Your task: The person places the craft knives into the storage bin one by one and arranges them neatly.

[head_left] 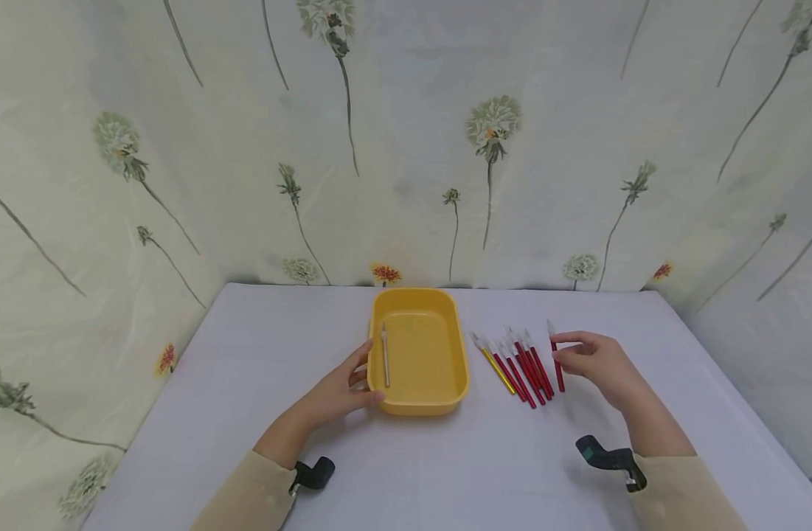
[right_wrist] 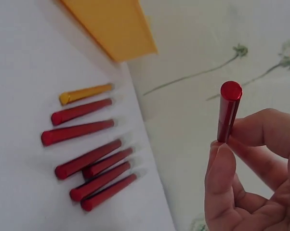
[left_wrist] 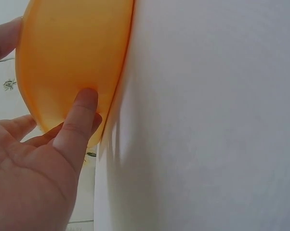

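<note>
My right hand pinches a slim red pen-like stick with a pale pointed tip between thumb and fingers. It is held upright, just right of a loose group of similar red sticks. At the left side of that group lies a gold-coloured stick. My left hand holds the near left corner of a yellow rectangular tray. In the left wrist view its thumb presses the outer wall, the other fingers reaching round the corner. Inside the tray, along its left wall, lies one pale silvery stick.
A white cloth covers the table. Behind and beside it hangs a pale fabric backdrop printed with dandelions. The tray stands left of the sticks, with a narrow gap between them.
</note>
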The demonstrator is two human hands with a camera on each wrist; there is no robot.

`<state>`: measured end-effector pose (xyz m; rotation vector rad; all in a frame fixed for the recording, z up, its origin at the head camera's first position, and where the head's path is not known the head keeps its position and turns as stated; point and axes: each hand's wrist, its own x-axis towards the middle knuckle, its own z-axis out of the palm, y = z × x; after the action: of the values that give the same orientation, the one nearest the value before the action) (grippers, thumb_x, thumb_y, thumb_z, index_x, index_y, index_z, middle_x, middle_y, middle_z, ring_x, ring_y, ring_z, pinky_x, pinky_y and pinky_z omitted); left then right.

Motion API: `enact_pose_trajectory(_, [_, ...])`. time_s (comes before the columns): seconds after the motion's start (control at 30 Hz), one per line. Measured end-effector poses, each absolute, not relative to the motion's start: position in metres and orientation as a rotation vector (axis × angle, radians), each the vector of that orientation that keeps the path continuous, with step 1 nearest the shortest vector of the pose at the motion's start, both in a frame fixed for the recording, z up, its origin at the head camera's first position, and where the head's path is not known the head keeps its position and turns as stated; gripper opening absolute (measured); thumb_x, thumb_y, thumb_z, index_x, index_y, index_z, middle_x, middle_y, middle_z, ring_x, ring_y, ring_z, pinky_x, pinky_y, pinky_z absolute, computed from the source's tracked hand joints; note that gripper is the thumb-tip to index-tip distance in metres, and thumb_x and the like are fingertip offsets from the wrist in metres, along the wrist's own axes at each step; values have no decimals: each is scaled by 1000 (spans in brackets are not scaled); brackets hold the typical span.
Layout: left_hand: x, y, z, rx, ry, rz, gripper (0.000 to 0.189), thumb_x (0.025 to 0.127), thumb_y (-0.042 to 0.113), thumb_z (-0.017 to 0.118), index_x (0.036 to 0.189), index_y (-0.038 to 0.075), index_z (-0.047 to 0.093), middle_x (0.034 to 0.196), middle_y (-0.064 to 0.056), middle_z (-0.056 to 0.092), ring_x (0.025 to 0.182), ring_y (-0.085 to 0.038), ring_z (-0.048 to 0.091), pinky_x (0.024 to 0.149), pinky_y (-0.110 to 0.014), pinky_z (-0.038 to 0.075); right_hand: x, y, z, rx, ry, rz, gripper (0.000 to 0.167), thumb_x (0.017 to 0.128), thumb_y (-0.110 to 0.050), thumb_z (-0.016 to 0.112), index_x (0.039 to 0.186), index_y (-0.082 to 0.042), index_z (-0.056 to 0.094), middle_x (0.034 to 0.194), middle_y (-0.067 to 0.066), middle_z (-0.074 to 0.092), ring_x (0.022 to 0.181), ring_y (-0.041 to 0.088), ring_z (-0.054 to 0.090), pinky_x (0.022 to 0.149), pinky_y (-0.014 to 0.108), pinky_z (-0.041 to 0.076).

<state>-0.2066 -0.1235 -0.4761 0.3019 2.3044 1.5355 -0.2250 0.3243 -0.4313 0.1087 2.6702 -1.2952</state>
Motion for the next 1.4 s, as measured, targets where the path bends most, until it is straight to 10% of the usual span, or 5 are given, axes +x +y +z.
enact_pose_trajectory(1.4, [-207, -123, -476, 289, 2290, 1571, 98, 85, 32, 82, 161, 25, 20, 160, -4, 32, 140, -27, 43, 110, -45, 42, -262, 146, -416, -5, 2368, -1644, 36, 93, -14, 72, 128, -8, 67, 111, 11, 70, 100, 24, 69, 94, 39, 55])
